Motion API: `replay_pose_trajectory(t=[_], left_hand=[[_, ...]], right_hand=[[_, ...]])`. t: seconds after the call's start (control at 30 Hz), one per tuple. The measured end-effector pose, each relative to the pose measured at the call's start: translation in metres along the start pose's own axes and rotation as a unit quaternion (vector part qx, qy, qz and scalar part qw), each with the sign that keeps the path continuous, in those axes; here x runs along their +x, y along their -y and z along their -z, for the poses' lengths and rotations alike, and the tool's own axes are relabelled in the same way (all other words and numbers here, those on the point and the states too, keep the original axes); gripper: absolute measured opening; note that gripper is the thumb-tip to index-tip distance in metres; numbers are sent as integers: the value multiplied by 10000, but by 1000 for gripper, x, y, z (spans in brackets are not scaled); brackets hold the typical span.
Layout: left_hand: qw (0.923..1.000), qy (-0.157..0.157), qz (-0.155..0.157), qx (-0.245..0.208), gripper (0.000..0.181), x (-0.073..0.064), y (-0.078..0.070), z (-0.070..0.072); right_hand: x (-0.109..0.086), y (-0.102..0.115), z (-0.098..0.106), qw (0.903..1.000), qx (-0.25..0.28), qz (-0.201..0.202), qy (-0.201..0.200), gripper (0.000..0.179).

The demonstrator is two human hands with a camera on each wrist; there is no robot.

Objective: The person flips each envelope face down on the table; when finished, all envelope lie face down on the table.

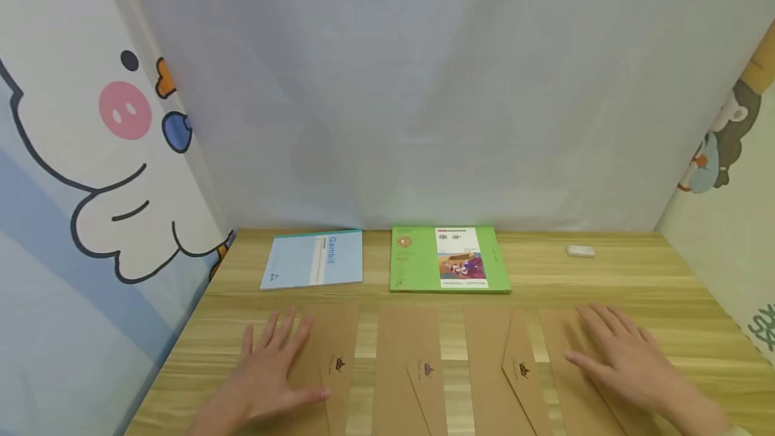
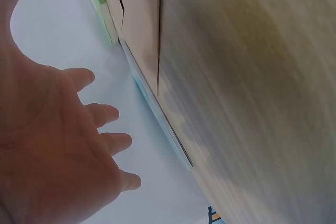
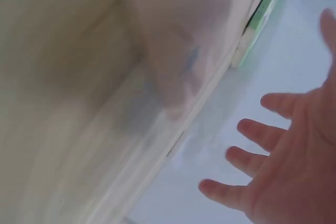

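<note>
Several brown kraft envelopes lie side by side in a row along the front of the table. My left hand (image 1: pixel 266 372), fingers spread, is over the leftmost envelope (image 1: pixel 336 335) and covers part of it. Over the rightmost envelope (image 1: pixel 557 348) is my right hand (image 1: pixel 623 358), its fingers extended and thumb out to the side. Between the hands are two more, a left-middle envelope (image 1: pixel 396 355) and a right-middle envelope (image 1: pixel 487 362), each with a diagonal flap and a small dark crown print. Both wrist views show palms facing the tabletop with nothing held.
Behind the envelopes lie a light blue notebook (image 1: pixel 339 258) at the left and a green book (image 1: pixel 418 268) with a picture cover in the middle. A small white eraser (image 1: pixel 580 251) sits at the back right. Pale curtains (image 1: pixel 424 120) hang around the wooden table (image 1: pixel 660 281).
</note>
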State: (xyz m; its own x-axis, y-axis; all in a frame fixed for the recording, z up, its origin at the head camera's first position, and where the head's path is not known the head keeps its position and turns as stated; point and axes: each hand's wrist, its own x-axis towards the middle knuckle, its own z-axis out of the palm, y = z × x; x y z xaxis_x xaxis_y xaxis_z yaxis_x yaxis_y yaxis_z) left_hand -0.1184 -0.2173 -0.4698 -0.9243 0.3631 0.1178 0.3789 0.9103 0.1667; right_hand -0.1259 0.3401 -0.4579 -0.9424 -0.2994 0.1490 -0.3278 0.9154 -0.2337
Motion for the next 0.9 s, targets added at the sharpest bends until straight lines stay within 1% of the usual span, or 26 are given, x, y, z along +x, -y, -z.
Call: replay_pose_trajectory(t=[0.13, 0.23, 0.33, 0.4, 0.5, 0.6, 0.77, 0.9], left_hand=[[9999, -44, 2, -137, 109, 0, -1, 0], [9996, -32, 24, -269, 108, 0, -2, 0], [9991, -20, 32, -412, 106, 0, -2, -1], [9988, 1, 81, -474, 106, -1, -2, -3], [9983, 21, 152, -567, 105, 1, -2, -6], [9975, 20, 265, -657, 103, -2, -2, -8], [9966, 47, 385, -721, 99, -1, -4, -6], [9957, 159, 495, -760, 98, -2, -5, -5]], right_hand=[[14, 15, -2, 9978, 198, 472, -427, 75], [24, 29, -5, 9959, 292, 683, -507, 74], [34, 46, -9, 9964, 240, 738, -336, 75], [40, 59, -11, 9968, 224, 758, -123, 76], [50, 78, -12, 9959, 283, 833, 224, 76], [60, 97, -17, 9928, 381, 1039, 456, 75], [75, 124, -25, 9870, 437, 1443, 565, 74], [83, 143, -34, 9844, 432, 1589, 613, 72]])
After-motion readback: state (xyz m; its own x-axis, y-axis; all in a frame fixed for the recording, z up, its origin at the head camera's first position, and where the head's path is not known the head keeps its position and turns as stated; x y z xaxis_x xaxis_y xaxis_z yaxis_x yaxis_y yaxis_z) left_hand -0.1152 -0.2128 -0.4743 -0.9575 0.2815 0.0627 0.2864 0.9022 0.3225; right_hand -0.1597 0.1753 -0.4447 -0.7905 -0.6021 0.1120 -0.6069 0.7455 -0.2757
